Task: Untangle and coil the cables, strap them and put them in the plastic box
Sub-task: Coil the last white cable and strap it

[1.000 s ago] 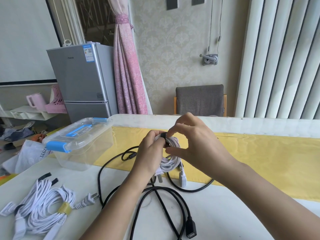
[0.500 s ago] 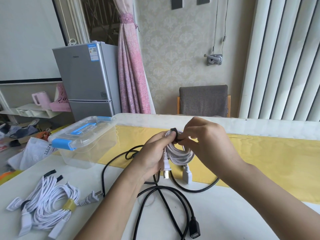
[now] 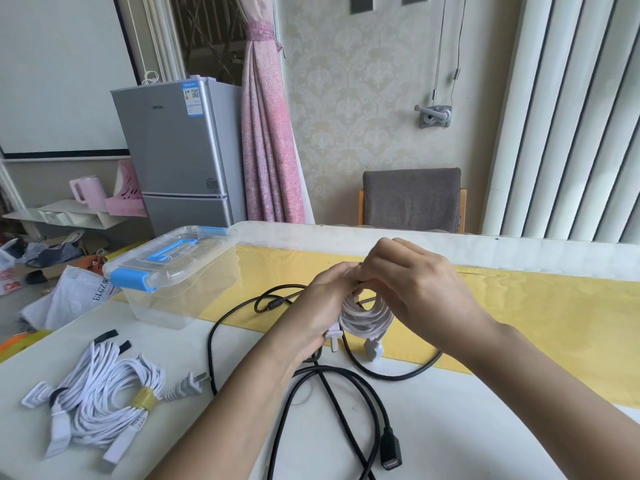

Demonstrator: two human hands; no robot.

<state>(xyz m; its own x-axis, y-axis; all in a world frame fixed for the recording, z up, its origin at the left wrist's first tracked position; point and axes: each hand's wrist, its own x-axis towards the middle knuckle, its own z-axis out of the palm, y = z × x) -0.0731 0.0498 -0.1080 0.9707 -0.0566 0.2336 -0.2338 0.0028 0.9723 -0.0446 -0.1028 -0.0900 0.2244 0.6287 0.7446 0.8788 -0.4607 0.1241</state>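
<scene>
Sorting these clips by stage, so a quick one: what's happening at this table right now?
A person holds a white cable coil above the table. The left hand grips its side, with the plug hanging below. The right hand pinches its top, probably fastening a strap, though that is mostly hidden. A black cable lies loose and uncoiled under the hands. A bundle of white cables lies at the left edge. The plastic box has its lid on and looks empty.

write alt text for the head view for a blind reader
Two hands hold a coiled white cable above a table, the left hand gripping it, the right hand pinching its top. A loose black cable lies below, bundled white cables at left, a closed clear plastic box behind.
</scene>
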